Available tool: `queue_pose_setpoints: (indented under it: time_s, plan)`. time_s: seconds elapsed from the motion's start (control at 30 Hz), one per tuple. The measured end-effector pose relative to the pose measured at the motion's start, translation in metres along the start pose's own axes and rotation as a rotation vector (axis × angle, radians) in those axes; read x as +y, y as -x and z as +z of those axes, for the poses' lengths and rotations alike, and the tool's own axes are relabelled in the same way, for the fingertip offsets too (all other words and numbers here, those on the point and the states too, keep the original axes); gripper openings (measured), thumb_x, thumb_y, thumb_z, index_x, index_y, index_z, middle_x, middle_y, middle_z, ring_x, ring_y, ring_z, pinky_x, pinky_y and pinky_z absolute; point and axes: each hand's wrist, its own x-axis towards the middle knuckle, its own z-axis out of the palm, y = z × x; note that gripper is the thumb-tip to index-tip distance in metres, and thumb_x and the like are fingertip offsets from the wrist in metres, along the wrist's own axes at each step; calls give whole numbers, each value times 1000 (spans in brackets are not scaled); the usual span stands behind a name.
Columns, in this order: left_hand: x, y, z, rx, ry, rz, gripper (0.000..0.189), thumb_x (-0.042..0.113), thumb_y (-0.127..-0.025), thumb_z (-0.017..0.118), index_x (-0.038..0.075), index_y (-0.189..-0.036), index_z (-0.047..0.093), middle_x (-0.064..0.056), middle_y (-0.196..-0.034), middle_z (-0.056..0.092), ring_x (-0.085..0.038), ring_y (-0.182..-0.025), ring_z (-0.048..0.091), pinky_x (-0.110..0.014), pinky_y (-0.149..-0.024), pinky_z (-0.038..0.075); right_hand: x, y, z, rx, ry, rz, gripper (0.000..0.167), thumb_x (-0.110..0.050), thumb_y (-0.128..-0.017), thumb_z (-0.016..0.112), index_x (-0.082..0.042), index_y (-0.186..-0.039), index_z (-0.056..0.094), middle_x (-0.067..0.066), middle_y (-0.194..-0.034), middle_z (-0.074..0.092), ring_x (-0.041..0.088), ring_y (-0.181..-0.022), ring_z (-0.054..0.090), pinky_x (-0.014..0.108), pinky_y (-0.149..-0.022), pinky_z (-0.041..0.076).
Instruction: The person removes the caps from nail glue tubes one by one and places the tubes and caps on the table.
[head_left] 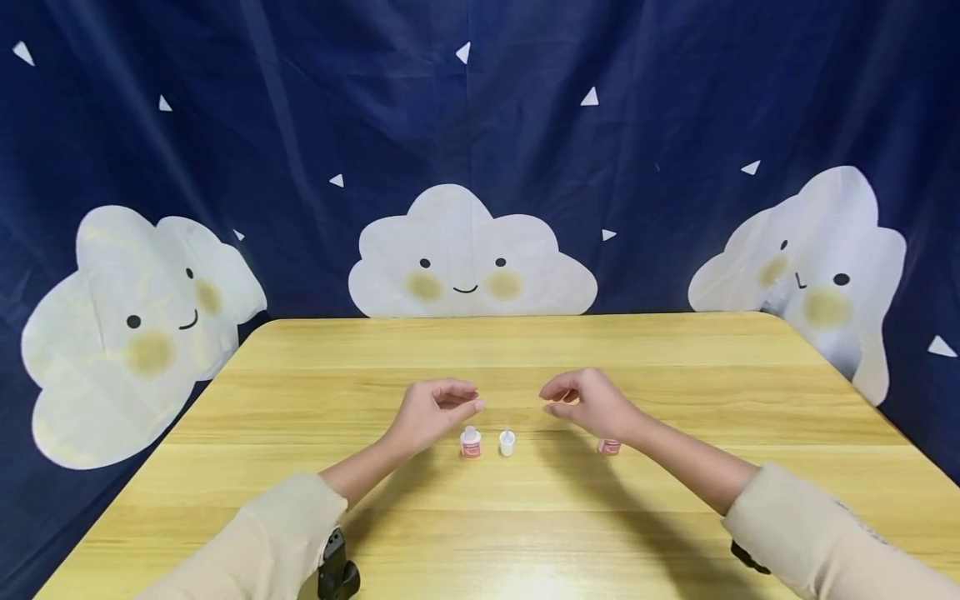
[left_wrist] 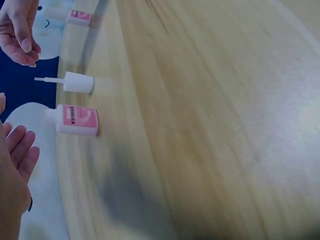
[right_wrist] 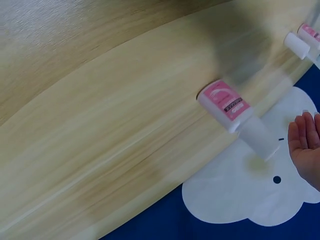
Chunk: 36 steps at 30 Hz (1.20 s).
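A recording corner screened off with cloth is suggested, though whether it is set up in a home or a studio cannot be told. Behind the bench (head_left: 480, 525), and round to its left and right, a dark blue cloth (head_left: 525, 142) is hung in folds. It is printed with white triangles (head_left: 590, 97) and smiling clouds (head_left: 472, 237), and the top of the bench is finished in pale yellowish wood grain

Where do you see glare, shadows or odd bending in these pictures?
Head view: bright glare on the table at bottom centre, a long shadow by the right arm; left wrist view: pale glare at right, soft-edged shadow low down, table edge bowed, perhaps by the lens; right wrist view: blurry-edged shadow above the capped bottle.
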Motion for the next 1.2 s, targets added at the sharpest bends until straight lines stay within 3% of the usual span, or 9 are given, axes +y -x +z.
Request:
queue_pose_setpoints:
  time_s: [0.33,1.0,1.2]
  plan:
    - [15,-8,11,-14,25,14,30,12,-80,72,-2,-106,67,-18,-99,70,-23,-87,68,-22,-76,57,8,8,-13,31,36,-2,12,-3,-82,66,3,-92,69,17,-93,70,19,-81,63,27,-73,54]
    - [32,-14,35,-132,-2,29,30,14,-82,71,-2,-107,66,-17,-104,69,-26,-96,67,-24,-83,55,29,33,-42,56,23,68,17,-8,-83,68,4,-94,69,16,-91,71,11,-78,63,21,-69,54]
    - [38,-14,45,-153,25,40,32,17,-83,71,-3,-108,65,-20,-109,67,-30,-102,65,-37,-90,53,34,40,-46,58,-5,67,18,-8,-83,68,7,-94,68,14,-88,71,2,-75,61,19,-67,54]
